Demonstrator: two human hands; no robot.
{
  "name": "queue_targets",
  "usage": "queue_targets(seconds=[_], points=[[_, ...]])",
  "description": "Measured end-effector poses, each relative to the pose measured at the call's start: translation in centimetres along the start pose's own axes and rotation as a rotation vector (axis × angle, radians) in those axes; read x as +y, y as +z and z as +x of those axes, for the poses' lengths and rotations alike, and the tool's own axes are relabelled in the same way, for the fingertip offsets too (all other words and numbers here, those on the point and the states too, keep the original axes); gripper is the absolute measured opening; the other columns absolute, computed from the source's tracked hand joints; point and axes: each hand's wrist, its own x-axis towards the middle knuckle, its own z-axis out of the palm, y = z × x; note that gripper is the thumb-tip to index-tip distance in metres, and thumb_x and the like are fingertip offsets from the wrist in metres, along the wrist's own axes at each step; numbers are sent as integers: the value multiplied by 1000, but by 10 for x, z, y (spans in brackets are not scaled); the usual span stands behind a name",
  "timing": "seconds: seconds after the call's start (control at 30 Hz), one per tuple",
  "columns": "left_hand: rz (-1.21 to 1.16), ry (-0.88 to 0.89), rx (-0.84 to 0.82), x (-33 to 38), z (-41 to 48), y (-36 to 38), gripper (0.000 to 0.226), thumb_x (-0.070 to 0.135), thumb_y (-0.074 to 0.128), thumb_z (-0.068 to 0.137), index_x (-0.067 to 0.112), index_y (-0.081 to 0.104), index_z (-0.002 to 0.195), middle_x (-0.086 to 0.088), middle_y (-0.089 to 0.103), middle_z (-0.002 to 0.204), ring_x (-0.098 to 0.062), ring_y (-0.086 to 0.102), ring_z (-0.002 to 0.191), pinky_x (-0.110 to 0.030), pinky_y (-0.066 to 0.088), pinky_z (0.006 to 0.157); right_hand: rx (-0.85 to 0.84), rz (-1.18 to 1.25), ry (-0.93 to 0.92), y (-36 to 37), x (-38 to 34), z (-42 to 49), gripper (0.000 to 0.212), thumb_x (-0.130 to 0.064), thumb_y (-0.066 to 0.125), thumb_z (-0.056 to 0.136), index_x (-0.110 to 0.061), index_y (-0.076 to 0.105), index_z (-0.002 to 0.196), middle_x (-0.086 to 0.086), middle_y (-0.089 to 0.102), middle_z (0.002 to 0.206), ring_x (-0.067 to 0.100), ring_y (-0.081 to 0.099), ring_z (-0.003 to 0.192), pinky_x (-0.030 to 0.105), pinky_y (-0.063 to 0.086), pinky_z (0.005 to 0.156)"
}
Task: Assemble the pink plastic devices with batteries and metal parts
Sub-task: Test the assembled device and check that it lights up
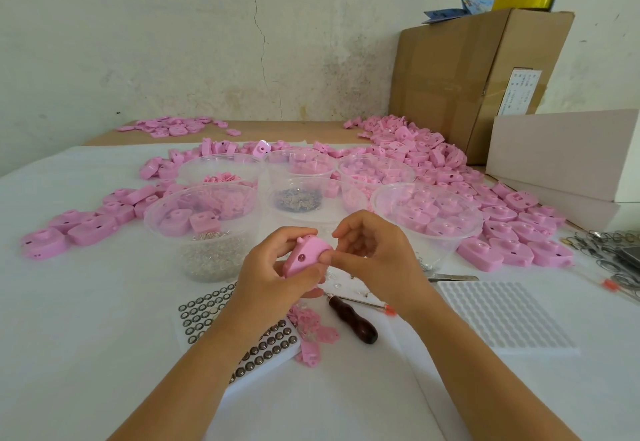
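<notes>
Now my left hand (273,267) grips the pink device (304,257) tilted, its long axis toward my right hand (374,253), which pinches its upper end.

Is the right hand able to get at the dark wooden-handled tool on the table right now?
Probably yes. The wooden-handled tool lies uncovered close by the right hand, with nothing lying over its handle. The hand is busy, though, pinching the pink device that the left hand holds.

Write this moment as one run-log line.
left hand: holds pink plastic device | right hand: pinches same device | dark wooden-handled tool: lying on white table
</notes>
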Motion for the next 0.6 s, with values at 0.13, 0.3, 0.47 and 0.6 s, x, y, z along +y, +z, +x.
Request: queue_targets(seconds=[0.13, 0.3, 0.47, 0.6], points=[[-43, -17, -44, 2, -1, -1, 34, 10, 76, 70, 21, 64, 100, -8, 69, 94, -26, 71, 67, -29, 56, 52, -105, 220, 120, -8, -3, 1, 15, -13, 80, 62, -16, 65, 64, -2, 65, 60, 7, 58, 55, 15, 46, 54], [-104, -53, 18, 3, 1, -1, 44, 28, 77, 58, 19, 65, 99, 1, 72, 84, -25, 70, 62, -25, 53, 47, -124, 303, 171, -9, -3, 0, 9, -7, 76, 68, -15, 73, 70, -1, 71, 69, 7, 63, 62, 14, 49, 61], [-115, -17, 165, 1, 5, -4, 26, 20, 74, 71, 22, 64, 95, 5, 70, 78, -21, 68, 55, -21, 48, 41, -220, -512, 186, -27, -1, 1, 20, -14, 72, 75, -29, 59, 70, -11, 54, 61, -1, 47, 51, 13, 39, 54], [-130, 3, 219, -1, 5, -7, 20, 17, 71, 76, 21, 63, 95, 3, 67, 76, -24, 66, 55, -21, 45, 38, -423, -836, 403, -42, -1, -4, 24, -25, 75, 68, -21, 53, 78, -10, 50, 69, 6, 44, 59, 20, 36, 55]])
